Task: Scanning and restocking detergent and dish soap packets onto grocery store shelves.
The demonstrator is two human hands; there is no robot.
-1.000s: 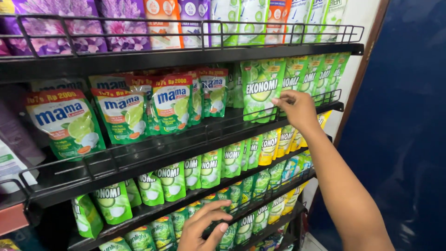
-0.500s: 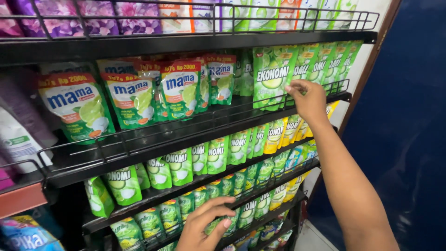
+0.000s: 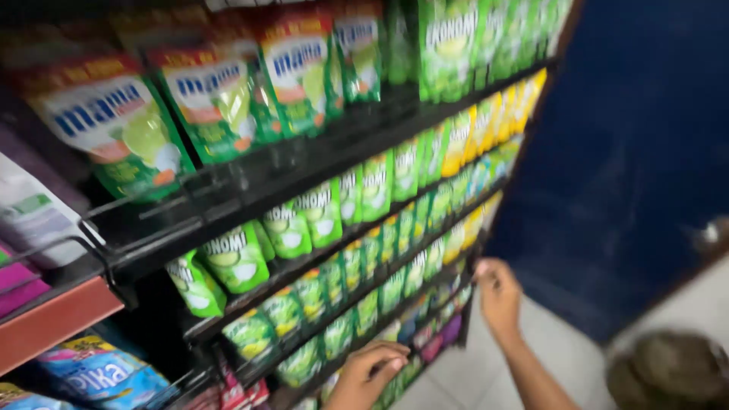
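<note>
Left hand (image 3: 370,370): at 6 o'clock in the head view, fingers curled loosely over the green pouches (image 3: 326,334) on the lower shelf (image 3: 304,391); whether it grips one cannot be told through the blur. Right hand (image 3: 499,294): at 4 o'clock, touching the right end of the same lower rows, fingers bent; its hold cannot be told either.

The pouches stand upright, long axis vertical, printed faces outward, packed side by side behind the shelf rail. Judged handling: soft, flexible film, likely liquid-filled, so moderately heavy for their bulk, slippery, and prone to sag. Take hold by pinching the flat top seal, or across the upper body. Larger red-topped pouches (image 3: 209,95) stand at 11 o'clock
</note>
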